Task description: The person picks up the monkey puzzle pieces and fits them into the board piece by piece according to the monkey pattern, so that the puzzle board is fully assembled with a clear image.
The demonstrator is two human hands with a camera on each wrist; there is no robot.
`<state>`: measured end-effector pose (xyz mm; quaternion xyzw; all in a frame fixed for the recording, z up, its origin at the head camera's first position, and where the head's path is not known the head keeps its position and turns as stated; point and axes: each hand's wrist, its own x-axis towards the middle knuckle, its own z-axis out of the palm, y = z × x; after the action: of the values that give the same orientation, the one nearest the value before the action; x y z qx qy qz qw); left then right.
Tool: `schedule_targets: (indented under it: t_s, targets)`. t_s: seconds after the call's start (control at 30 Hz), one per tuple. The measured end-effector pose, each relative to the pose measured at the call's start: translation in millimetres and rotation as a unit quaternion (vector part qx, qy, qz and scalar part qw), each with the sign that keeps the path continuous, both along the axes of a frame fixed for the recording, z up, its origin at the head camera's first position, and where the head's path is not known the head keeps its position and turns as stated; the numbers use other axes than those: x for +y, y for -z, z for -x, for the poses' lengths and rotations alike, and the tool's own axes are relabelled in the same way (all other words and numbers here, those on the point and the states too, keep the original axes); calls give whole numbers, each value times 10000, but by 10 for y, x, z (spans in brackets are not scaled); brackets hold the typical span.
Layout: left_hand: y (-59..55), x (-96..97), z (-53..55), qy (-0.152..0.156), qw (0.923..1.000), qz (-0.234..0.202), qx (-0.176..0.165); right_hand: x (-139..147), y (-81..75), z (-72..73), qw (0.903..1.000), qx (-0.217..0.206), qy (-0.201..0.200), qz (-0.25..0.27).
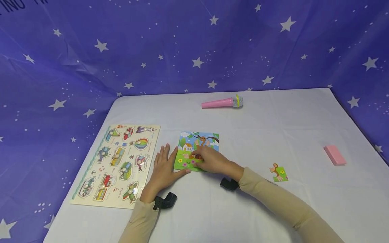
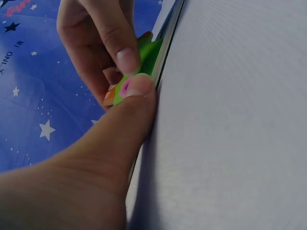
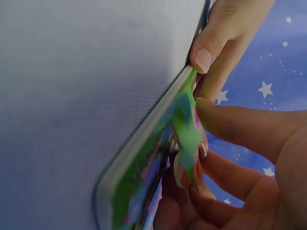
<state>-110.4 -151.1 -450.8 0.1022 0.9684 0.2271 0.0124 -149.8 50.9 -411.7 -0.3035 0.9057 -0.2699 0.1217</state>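
Observation:
A small square picture puzzle (image 1: 180, 164), showing a house, grass and a branch, lies in the middle of the table. My left hand (image 1: 164, 171) rests along its left side with fingers extended, and the thumb touches the front edge. Over the puzzle's lower right, my right hand (image 1: 214, 160) pinches a green puzzle piece (image 3: 187, 132) with a pink flower between thumb and fingers. That piece is tilted against the puzzle in the right wrist view. Fingers hide part of the puzzle in the head view. Another loose puzzle piece (image 1: 282, 172), green and brown, lies beside the right forearm.
A larger wooden vehicle puzzle board (image 1: 121, 179) lies left of the left hand. Toward the back is a pink toy microphone (image 1: 218, 103). A pink block (image 1: 335, 155) sits near the right edge of the white-covered table (image 1: 258, 216). A starry blue backdrop (image 1: 170, 44) surrounds the table.

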Motion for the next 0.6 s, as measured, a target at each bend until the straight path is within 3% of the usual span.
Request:
schedule_targets:
  t_s: [0.3,0.43,0.6]
  targets:
    - [4,0,-2,1,10000,7,-5,52,-14,-102,9949,948,-96,-338]
    - [7,-3,-6,39,10000,-5,3,128,-34,-157,9933,1091,-118,-350]
    - [-5,-6,-12,19,10000,-17,-8,255,-42,-239,9897,1142,-688,-523]
